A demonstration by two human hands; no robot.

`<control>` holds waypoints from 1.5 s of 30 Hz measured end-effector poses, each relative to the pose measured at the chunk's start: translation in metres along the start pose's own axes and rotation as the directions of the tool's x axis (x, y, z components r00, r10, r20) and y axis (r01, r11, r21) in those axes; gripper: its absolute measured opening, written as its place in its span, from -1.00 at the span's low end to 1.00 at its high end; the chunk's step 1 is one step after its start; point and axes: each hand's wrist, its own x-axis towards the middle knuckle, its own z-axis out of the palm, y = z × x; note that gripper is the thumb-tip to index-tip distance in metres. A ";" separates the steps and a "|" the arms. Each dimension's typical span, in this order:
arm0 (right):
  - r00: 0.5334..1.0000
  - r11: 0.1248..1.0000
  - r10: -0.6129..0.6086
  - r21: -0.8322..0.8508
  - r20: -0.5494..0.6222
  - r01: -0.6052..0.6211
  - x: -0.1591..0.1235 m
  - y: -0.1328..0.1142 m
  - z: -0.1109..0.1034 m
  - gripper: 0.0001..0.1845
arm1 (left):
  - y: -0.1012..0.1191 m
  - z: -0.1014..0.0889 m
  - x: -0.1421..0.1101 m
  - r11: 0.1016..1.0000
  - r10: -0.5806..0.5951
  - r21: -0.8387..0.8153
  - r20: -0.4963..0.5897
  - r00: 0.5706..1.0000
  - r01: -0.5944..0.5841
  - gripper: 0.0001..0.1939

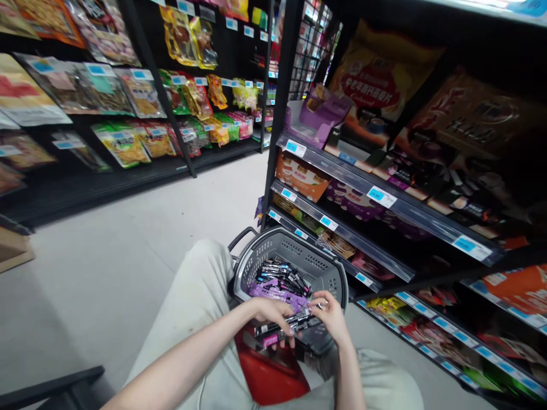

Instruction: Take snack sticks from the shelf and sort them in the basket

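Note:
A grey plastic shopping basket [294, 245] rests between my knees. Inside lie many slim stick packets: black ones [282, 273] toward the back and purple ones [273, 293] nearer me. My left hand [273, 316] is closed around a bunch of black stick packets [273, 329], one with a pink end, over the basket's near rim. My right hand [328, 316] is at the right end of that bunch, fingers bent and thumb near the packets. Whether it pinches one of them is too small to make out.
Close on the right stands a dark shelf [342, 171] with boxes, bags and price tags. Across the pale floor [141, 228], another shelf [98, 182] holds hanging snack bags. Something red [273, 373] is below the basket. A cardboard box [15, 245] sits at the left edge.

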 end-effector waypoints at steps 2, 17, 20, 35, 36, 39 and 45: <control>0.997 1.000 -0.006 0.022 -0.073 0.007 0.004 0.004 0.007 -0.65 | -0.004 0.002 0.007 0.999 0.022 -0.032 -0.076 0.997 -0.025 -0.64; 0.953 0.998 -0.011 0.063 -0.304 0.032 0.012 0.014 0.034 -0.71 | -0.008 0.003 0.017 0.961 0.273 0.154 -0.398 0.876 -0.230 -0.71; 0.943 0.999 0.007 0.037 -0.333 0.006 0.013 0.016 0.037 -0.69 | -0.009 0.002 0.015 0.967 0.228 0.191 -0.362 0.904 -0.168 -0.72; 0.988 0.965 0.151 0.214 0.031 -0.154 0.008 0.023 0.071 -0.69 | -0.002 -0.025 0.023 0.808 0.375 0.137 -0.870 0.321 -0.573 -0.67; 0.988 0.961 0.152 0.227 0.037 -0.157 0.008 0.023 0.071 -0.69 | -0.002 -0.025 0.023 0.801 0.387 0.151 -0.869 0.308 -0.579 -0.67; 0.987 0.956 0.153 0.245 0.049 -0.160 0.010 0.020 0.070 -0.70 | 0.000 -0.024 0.023 0.790 0.399 0.185 -0.880 0.260 -0.585 -0.68; 0.988 0.959 0.129 0.245 0.080 -0.144 0.008 0.013 0.068 -0.70 | 0.010 -0.029 0.014 0.653 0.458 0.199 -0.873 0.171 -0.731 -0.61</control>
